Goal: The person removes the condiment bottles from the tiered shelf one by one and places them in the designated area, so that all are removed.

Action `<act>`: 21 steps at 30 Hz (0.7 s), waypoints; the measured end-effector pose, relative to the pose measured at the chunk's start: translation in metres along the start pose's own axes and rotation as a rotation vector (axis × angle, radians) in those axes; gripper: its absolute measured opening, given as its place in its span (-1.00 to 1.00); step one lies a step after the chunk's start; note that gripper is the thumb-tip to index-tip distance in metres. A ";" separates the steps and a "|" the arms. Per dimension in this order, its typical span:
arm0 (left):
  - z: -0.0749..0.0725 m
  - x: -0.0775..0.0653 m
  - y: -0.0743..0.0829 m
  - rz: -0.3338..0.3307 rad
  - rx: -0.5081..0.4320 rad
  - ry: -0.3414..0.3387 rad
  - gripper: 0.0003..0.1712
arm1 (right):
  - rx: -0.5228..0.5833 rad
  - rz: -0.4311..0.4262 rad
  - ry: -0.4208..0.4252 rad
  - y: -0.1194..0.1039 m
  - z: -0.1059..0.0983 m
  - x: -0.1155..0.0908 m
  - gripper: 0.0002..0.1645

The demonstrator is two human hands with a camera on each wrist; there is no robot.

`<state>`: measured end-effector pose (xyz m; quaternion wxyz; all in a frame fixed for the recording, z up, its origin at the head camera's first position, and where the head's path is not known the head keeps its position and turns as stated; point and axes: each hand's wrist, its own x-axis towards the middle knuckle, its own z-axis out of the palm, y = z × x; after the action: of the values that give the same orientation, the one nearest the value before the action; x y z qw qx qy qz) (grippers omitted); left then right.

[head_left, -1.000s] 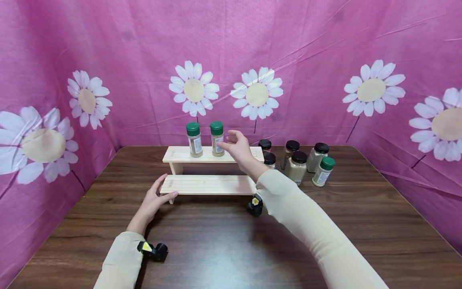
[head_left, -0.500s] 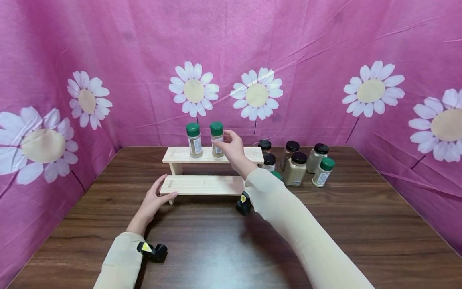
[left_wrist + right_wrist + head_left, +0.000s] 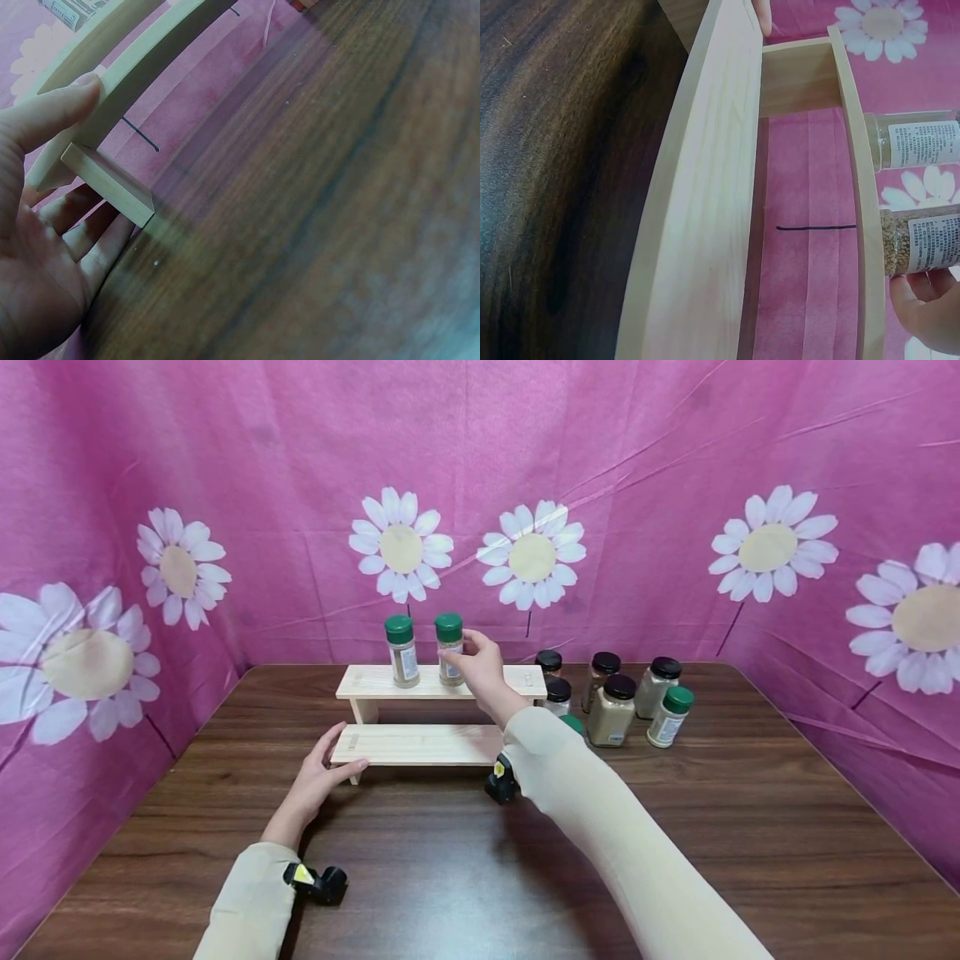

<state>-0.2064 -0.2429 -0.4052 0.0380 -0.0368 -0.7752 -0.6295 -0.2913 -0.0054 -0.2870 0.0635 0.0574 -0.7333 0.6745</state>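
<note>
A two-tier wooden spice rack (image 3: 420,745) stands on the table. My left hand (image 3: 315,781) holds the left end of its lower shelf; in the left wrist view the thumb (image 3: 67,109) lies on the board's front edge and the fingers reach round behind the leg. Two green-capped spice jars stand upright on the upper shelf. My right hand (image 3: 483,672) grips the right spice jar (image 3: 448,628) from its right side, thumb in front. The other spice jar (image 3: 402,656) stands a small gap to the left. In the right wrist view the gripped jar shows coarse tan grains (image 3: 896,240).
Right of the rack stand several black-capped jars (image 3: 611,718) and a green-capped jar (image 3: 667,718). Another green cap (image 3: 572,724) shows partly behind my right sleeve. A pink cloth with daisies (image 3: 637,485) hangs behind and beside the brown wooden table (image 3: 420,868).
My right hand has moved slightly left, and its fingers have closed round the right-hand jar on the upper shelf. The left hand has stayed on the rack.
</note>
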 end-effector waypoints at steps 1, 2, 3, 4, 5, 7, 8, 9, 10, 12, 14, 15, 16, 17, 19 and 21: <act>0.000 0.000 0.000 0.001 0.000 -0.001 -0.09 | 0.004 0.002 0.004 0.000 0.000 0.000 -0.53; 0.000 0.000 -0.001 0.001 -0.001 -0.002 -0.09 | 0.007 0.005 0.011 0.000 0.000 -0.001 -0.53; 0.000 0.000 -0.001 0.001 -0.002 -0.004 -0.09 | 0.011 0.007 0.018 0.000 -0.001 -0.001 -0.53; 0.001 0.000 -0.001 0.001 -0.001 -0.004 -0.10 | 0.013 0.010 0.024 0.000 -0.001 -0.002 -0.53; 0.001 0.000 -0.001 0.000 -0.001 -0.005 -0.10 | 0.015 0.011 0.029 0.000 -0.002 -0.003 -0.53; 0.001 0.000 -0.001 -0.003 -0.004 -0.006 -0.09 | 0.017 0.014 0.033 -0.001 -0.003 -0.005 -0.53; 0.001 0.001 -0.001 -0.004 -0.005 -0.007 -0.09 | 0.018 0.014 0.033 -0.002 -0.004 -0.007 -0.53; 0.001 0.001 -0.001 -0.005 -0.006 -0.008 -0.09 | 0.022 0.014 0.031 -0.003 -0.005 -0.008 -0.53; 0.002 0.001 -0.001 -0.006 -0.006 -0.008 -0.09 | 0.023 0.015 0.029 -0.004 -0.006 -0.010 -0.53; 0.002 0.001 -0.001 -0.004 -0.009 -0.010 -0.09 | 0.026 0.016 0.022 -0.007 -0.008 -0.014 -0.53; 0.002 0.001 -0.001 -0.006 -0.006 -0.008 -0.09 | 0.028 0.015 0.009 -0.010 -0.011 -0.017 -0.53; 0.001 0.001 -0.001 -0.007 -0.005 -0.006 -0.10 | 0.028 0.013 0.002 -0.011 -0.012 -0.019 -0.52; 0.001 0.000 -0.001 -0.006 -0.002 -0.004 -0.10 | 0.022 0.012 -0.003 -0.012 -0.013 -0.020 -0.52; 0.000 0.000 -0.001 -0.006 0.001 -0.001 -0.10 | 0.022 0.006 -0.008 -0.013 -0.014 -0.021 -0.52; -0.001 0.000 0.000 -0.009 0.004 0.001 -0.10 | 0.017 -0.003 -0.016 -0.014 -0.017 -0.024 -0.51; 0.000 0.000 0.000 -0.008 0.007 0.001 -0.10 | 0.018 -0.008 -0.022 -0.015 -0.021 -0.026 -0.51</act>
<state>-0.2066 -0.2434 -0.4052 0.0359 -0.0333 -0.7776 -0.6268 -0.2627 0.0142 -0.2749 0.0578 0.0684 -0.7275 0.6803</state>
